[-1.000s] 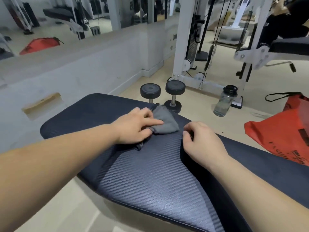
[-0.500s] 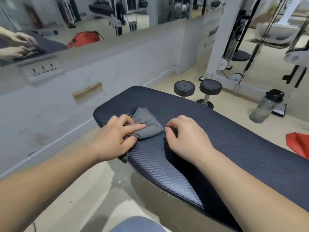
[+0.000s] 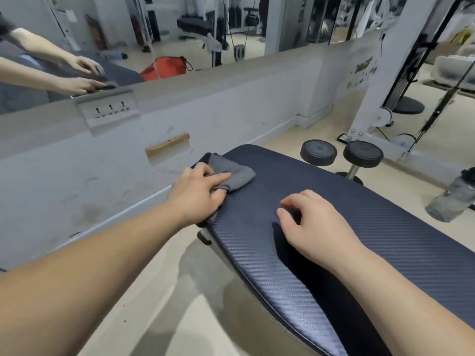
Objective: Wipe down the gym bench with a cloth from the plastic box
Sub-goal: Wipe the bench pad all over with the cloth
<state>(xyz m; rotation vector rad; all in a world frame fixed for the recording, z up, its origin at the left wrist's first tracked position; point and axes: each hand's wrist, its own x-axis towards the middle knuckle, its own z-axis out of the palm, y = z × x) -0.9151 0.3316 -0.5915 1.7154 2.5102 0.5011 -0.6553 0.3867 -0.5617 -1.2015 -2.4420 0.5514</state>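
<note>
Gripping the grey cloth (image 3: pixel 232 173) between thumb and fingers, with the index finger laid straight over it, the left hand (image 3: pixel 196 195) now presses it on the far left corner of the bench (image 3: pixel 372 227), at the end of the pad nearest to the wall (image 3: pixel 77 176). One second ago the same cloth was at the far edge of the pad, about in the middle and close beside the right hand; half a second ago it was already nearer to the end. So the stroke has run along the pad up to its end. The right hand (image 3: pixel 317 227) rests on the middle of the pad with curled fingers, the tips on the surface, and holds nothing; the two hands are now more apart than before. I judge that this end is nearly finished, while the long part toward the near right corner probably waits for wiping. Two dumbbells (image 3: pixel 318 152) and a water bottle (image 3: pixel 452 199) stand on the floor beyond the far edge. The plastic box is not in view.
</note>
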